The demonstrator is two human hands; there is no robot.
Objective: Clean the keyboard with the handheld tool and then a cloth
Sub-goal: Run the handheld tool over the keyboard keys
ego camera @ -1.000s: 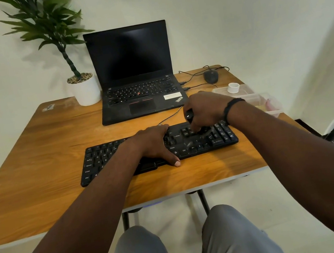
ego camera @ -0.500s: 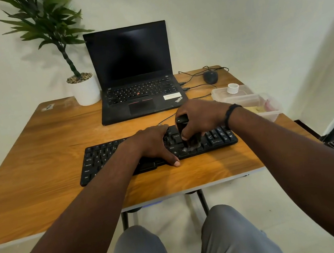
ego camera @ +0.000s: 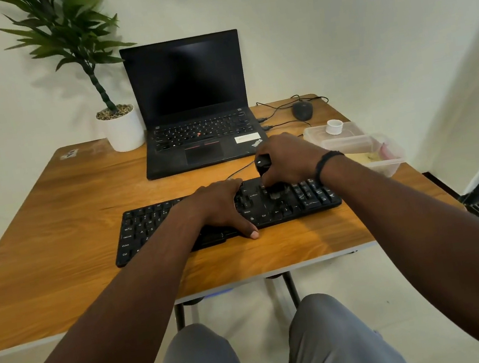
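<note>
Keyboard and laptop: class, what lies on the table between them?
In the head view, only the keyboard's thin cable crosses bare table before the laptop.

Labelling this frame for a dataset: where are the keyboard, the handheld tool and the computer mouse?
keyboard [ego camera: 151,225]: head view, left key rows.
handheld tool [ego camera: 263,163]: head view, black top above the right hand.
computer mouse [ego camera: 303,110]: head view, its back.

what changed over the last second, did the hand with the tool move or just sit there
The right hand, gripping the small black handheld cleaning tool, swept from the black external keyboard's right-hand keys toward its near middle, then back up and slightly right. The tool's tip stayed on the keys throughout. The left hand stayed pressed on the keyboard, which did not shift. Nothing was let go.
</note>
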